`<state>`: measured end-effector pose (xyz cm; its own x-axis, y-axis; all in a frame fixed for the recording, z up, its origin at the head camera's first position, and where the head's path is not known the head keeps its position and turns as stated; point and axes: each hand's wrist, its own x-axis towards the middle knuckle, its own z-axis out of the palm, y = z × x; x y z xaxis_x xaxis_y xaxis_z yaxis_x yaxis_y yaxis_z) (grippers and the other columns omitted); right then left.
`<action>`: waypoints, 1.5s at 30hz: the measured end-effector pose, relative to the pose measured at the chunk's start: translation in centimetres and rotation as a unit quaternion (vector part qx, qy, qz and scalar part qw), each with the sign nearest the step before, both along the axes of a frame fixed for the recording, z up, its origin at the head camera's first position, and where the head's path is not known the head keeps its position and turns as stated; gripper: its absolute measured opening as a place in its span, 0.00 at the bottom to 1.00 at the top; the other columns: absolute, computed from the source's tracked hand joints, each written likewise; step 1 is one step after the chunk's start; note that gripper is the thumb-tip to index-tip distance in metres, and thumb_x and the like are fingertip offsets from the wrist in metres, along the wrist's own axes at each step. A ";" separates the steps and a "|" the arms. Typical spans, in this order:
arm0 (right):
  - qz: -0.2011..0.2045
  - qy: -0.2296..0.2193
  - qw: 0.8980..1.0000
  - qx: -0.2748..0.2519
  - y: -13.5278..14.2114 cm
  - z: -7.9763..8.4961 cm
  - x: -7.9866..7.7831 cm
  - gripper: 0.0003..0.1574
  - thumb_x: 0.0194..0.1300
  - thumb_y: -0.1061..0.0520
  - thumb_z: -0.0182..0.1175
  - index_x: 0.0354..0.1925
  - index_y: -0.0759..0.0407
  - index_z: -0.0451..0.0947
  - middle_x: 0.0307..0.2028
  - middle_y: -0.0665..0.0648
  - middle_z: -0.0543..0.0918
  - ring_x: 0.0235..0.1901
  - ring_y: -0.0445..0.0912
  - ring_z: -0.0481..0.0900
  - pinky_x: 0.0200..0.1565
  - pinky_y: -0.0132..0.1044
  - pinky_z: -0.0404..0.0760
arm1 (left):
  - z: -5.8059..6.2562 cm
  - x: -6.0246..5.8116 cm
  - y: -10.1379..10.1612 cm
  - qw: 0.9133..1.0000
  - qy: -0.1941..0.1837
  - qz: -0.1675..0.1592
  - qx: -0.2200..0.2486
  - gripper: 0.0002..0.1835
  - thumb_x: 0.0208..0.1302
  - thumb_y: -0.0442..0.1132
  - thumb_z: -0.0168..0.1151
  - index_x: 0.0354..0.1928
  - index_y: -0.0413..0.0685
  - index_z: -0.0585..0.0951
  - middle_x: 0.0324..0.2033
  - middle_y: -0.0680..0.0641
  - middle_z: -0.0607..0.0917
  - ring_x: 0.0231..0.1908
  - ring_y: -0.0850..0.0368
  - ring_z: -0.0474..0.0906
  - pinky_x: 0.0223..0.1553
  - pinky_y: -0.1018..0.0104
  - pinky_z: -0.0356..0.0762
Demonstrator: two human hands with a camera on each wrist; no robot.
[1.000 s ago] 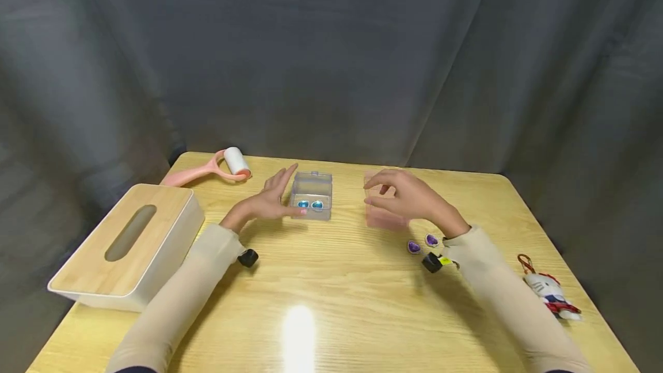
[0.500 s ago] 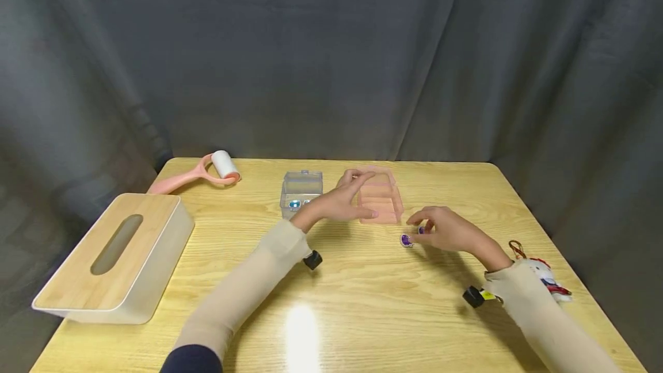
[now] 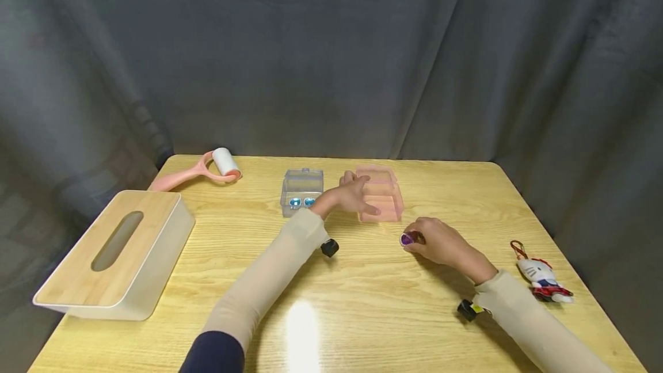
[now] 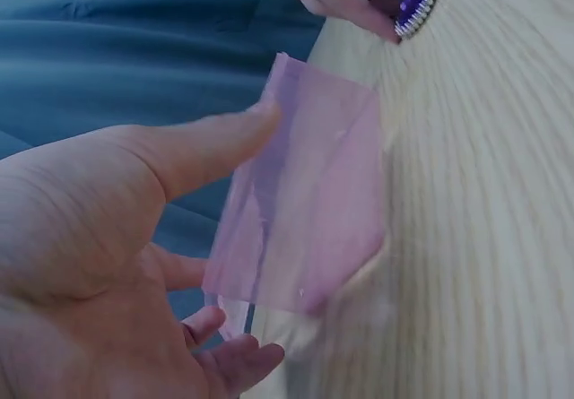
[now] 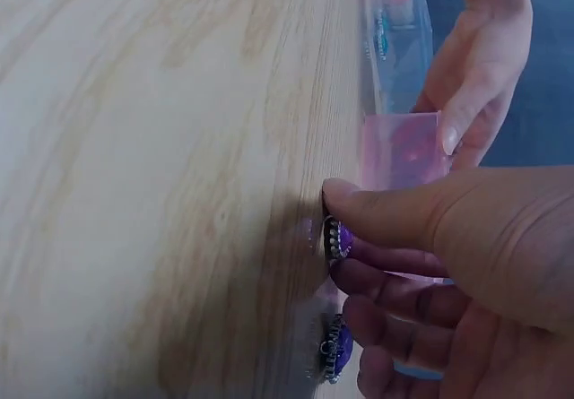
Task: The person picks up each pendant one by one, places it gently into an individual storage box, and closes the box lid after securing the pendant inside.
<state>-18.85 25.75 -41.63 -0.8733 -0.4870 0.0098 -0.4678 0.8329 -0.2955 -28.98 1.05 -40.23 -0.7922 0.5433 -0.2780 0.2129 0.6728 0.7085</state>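
My left hand (image 3: 353,193) is at the left side of the open pink see-through box (image 3: 388,213), fingers spread. In the left wrist view its thumb overlaps the edge of the box and the other fingers are loosely bent beyond it. Right of the box, my right hand (image 3: 439,240) pinches a purple jewel (image 5: 340,238) with a silver beaded rim between thumb and finger, close to the tabletop. A second purple jewel (image 5: 337,350) lies beside it under the curled fingers; in the head view the hand mostly hides it.
An open clear box (image 3: 303,185) with two blue jewels (image 3: 295,202) stands left of the pink one. A pink lint roller (image 3: 199,170) lies at the back left, a tissue box (image 3: 160,258) nearer. At the right edge lies a plush cat charm (image 3: 541,275).
My left hand has moved right, from the clear box to the pink box. The right hand has left the pink box, come down toward the right, and now pinches a purple jewel.
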 end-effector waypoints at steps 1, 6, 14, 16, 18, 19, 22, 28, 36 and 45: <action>0.003 0.000 1.000 -0.003 0.0 0.0 0.0 0.06 0.61 0.59 0.73 0.37 0.58 0.87 0.28 0.49 0.81 0.28 0.40 0.70 0.30 0.30 0.68 | -0.1 0.0 0.0 1.000 0.003 0.002 -0.001 0.58 0.61 0.56 0.73 0.83 0.50 0.47 0.70 0.40 0.51 0.71 0.44 0.47 0.74 0.46 0.59; 0.021 0.009 1.000 -0.011 0.1 -0.3 -0.1 0.03 0.62 0.61 0.72 0.33 0.57 0.85 0.26 0.48 0.80 0.27 0.38 0.69 0.29 0.29 0.68 | -0.9 -0.2 -0.3 0.999 0.024 -0.009 0.030 0.57 0.62 0.54 0.74 0.82 0.45 0.49 0.81 0.42 0.41 0.80 0.41 0.46 0.79 0.44 0.55; 0.049 0.010 0.998 -0.041 0.3 -0.3 -0.3 0.04 0.63 0.59 0.72 0.35 0.58 0.86 0.27 0.47 0.83 0.27 0.36 0.73 0.30 0.29 0.74 | -1.5 -0.1 -0.3 0.997 0.047 -0.042 0.038 0.54 0.66 0.52 0.69 0.82 0.42 0.47 0.80 0.42 0.50 0.79 0.41 0.54 0.79 0.46 0.57; 0.049 0.004 0.997 -0.056 0.4 -0.2 -0.4 0.04 0.63 0.58 0.72 0.35 0.57 0.86 0.28 0.46 0.85 0.28 0.35 0.75 0.31 0.29 0.77 | -1.4 -0.1 -0.2 0.997 0.049 -0.043 0.033 0.54 0.66 0.52 0.69 0.82 0.42 0.47 0.81 0.42 0.49 0.79 0.40 0.53 0.79 0.45 0.57; 0.049 -0.001 0.996 -0.073 0.6 -0.2 -0.5 0.04 0.63 0.58 0.72 0.36 0.57 0.87 0.29 0.47 0.87 0.29 0.33 0.78 0.33 0.31 0.81 | -1.5 -0.1 -0.2 0.998 0.049 -0.039 0.031 0.54 0.66 0.52 0.70 0.82 0.43 0.48 0.81 0.43 0.48 0.79 0.40 0.54 0.78 0.45 0.58; 0.046 -0.005 0.996 -0.081 0.7 -0.2 -0.5 0.04 0.63 0.59 0.73 0.36 0.56 0.87 0.30 0.47 0.88 0.29 0.33 0.79 0.33 0.31 0.82 | -1.5 -0.1 -0.2 0.998 0.049 -0.037 0.032 0.54 0.65 0.52 0.70 0.82 0.44 0.48 0.82 0.43 0.49 0.79 0.40 0.55 0.78 0.45 0.58; 0.051 -0.009 0.994 -0.099 0.9 0.0 -0.7 0.04 0.63 0.58 0.73 0.37 0.54 0.88 0.32 0.46 0.90 0.31 0.32 0.82 0.36 0.34 0.86 | -1.7 -0.1 -0.2 0.997 0.056 -0.031 0.038 0.53 0.64 0.52 0.72 0.81 0.44 0.50 0.81 0.44 0.52 0.75 0.42 0.62 0.76 0.47 0.63; 0.063 0.012 0.990 -0.123 1.1 1.3 -1.2 0.07 0.62 0.59 0.74 0.40 0.54 0.89 0.36 0.49 0.92 0.34 0.39 0.87 0.39 0.45 0.89 | -2.1 -0.2 -0.3 0.995 0.075 -0.033 0.049 0.53 0.64 0.51 0.72 0.81 0.41 0.52 0.77 0.43 0.59 0.55 0.50 0.75 0.62 0.57 0.76; 0.039 0.019 0.992 -0.122 1.2 3.6 -2.8 0.17 0.63 0.59 0.73 0.50 0.64 0.88 0.44 0.64 0.91 0.42 0.55 0.91 0.47 0.56 0.88 | -2.0 0.0 -0.3 0.997 0.060 -0.023 0.053 0.54 0.63 0.50 0.73 0.81 0.42 0.52 0.74 0.42 0.62 0.51 0.52 0.77 0.58 0.59 0.78; 0.046 0.024 0.989 -0.137 0.3 4.5 -5.3 0.17 0.62 0.61 0.73 0.50 0.66 0.87 0.42 0.64 0.92 0.43 0.57 0.91 0.48 0.55 0.88 | -1.7 0.2 -0.1 0.996 0.044 -0.032 0.068 0.52 0.66 0.47 0.71 0.81 0.42 0.50 0.81 0.43 0.51 0.75 0.43 0.62 0.75 0.48 0.65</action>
<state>-24.11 26.05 -37.15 -0.8207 -0.5378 0.1933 -0.5570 0.6773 -0.4806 -28.75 0.94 -41.95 -0.7724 0.6218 -0.1296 0.3178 0.5549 0.7688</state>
